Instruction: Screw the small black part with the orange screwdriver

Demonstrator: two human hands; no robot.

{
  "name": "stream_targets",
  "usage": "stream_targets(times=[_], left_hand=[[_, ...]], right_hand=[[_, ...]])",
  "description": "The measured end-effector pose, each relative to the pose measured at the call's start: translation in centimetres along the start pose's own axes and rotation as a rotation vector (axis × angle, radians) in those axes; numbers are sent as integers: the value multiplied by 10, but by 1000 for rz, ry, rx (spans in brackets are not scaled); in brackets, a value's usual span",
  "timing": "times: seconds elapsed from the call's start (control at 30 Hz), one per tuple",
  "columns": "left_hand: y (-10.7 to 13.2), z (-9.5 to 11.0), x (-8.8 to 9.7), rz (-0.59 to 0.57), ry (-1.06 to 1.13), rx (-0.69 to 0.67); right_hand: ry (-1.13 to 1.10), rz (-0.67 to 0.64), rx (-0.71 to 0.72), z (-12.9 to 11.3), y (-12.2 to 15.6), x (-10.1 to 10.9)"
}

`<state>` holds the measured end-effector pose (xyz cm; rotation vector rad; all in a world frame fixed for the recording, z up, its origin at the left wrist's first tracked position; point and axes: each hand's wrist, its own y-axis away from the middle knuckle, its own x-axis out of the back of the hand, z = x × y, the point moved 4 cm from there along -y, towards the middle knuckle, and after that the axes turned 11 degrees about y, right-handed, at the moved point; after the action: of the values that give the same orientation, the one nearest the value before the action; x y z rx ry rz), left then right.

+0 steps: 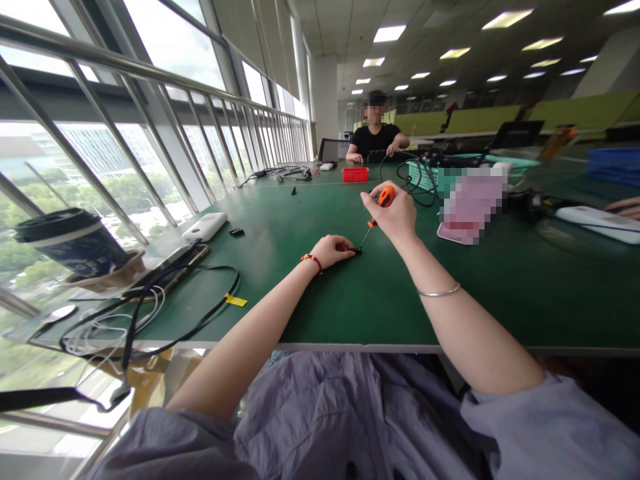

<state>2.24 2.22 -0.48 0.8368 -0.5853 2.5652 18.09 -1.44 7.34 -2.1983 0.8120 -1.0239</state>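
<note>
My right hand [399,212] is wrapped round the orange and black handle of a screwdriver [386,196]. Its thin shaft slants down and to the left, and the tip meets a small black part [356,251] on the green table. My left hand [331,252] rests on the tabletop with its fingers closed on that part, steadying it from the left. The fingers cover much of the part, so its kind does not show. Another small black piece [237,232] lies further left, and a tiny black one [294,191] sits farther back.
A cup [75,243] in a cardboard holder, a phone [173,270] and a looped black cable [235,280] occupy the left. Behind are a red bin [355,175], a green basket [423,177] with cables, and a seated person [376,137]. A pink phone [473,207] lies right.
</note>
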Motion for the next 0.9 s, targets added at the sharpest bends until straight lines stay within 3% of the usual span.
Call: stream_targets(times=[0.23,0.5,0.7,0.9], left_hand=[[0,1,0,-5,0,10],[1,2,0,-3,4,15],[1,0,0,-5,0,17],[1,2,0,-3,3,3]], right_hand=[[-63,-28,91,-2,0,-1],[-18,25,16,1,0,1],[-32,-38,53,-3,0,1],[-31,5,56,-3,2,3]])
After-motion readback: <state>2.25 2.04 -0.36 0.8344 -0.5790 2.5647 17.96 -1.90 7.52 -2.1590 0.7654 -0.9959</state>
